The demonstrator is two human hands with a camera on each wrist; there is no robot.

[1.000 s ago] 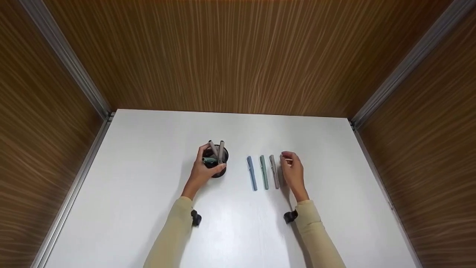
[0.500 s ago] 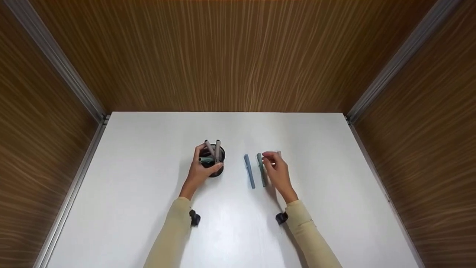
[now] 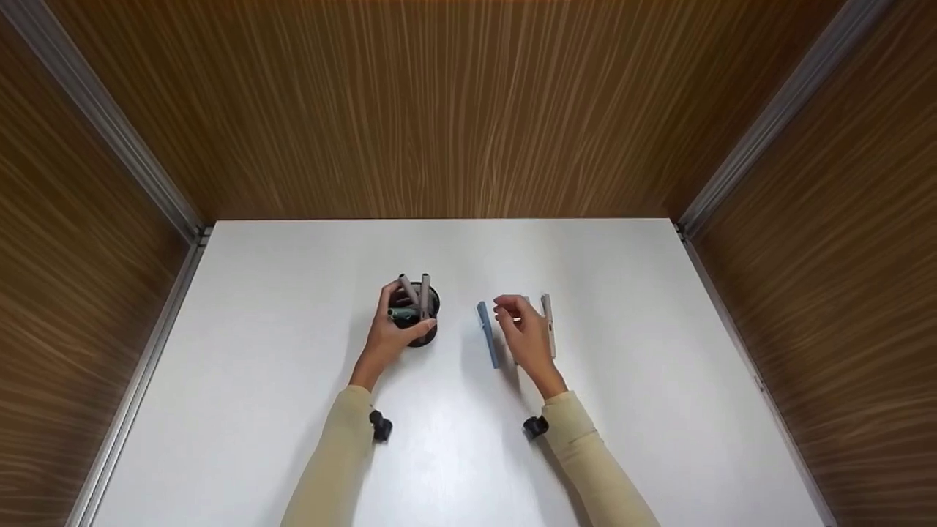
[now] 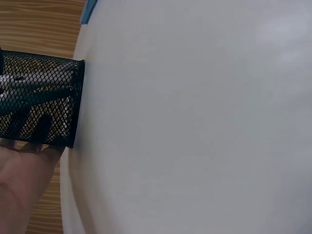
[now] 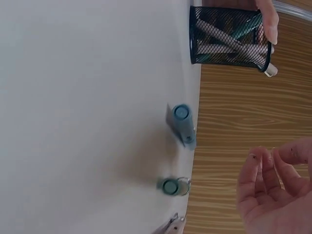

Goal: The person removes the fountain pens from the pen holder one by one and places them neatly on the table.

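One pen [image 3: 547,324] newly right of hand [image 3: 523,334].

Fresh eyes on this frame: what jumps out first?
The black mesh pen cup near the middle of the white table, gripped by the left hand, with several pens sticking out of it. Just to its right, the right hand hovers over a row of loose pens: a blue pen on its left, a grey pen on its right.

- Black mesh pen holder [image 3: 417,316] (fine open grid) with grey and green pens
- Blue pen [image 3: 487,344], green pen [image 5: 170,186], beige-grey pen [image 3: 548,326]
- White table [image 3: 293,380]
- Brown wood-grain walls [image 3: 468,110] at 12 o'clock
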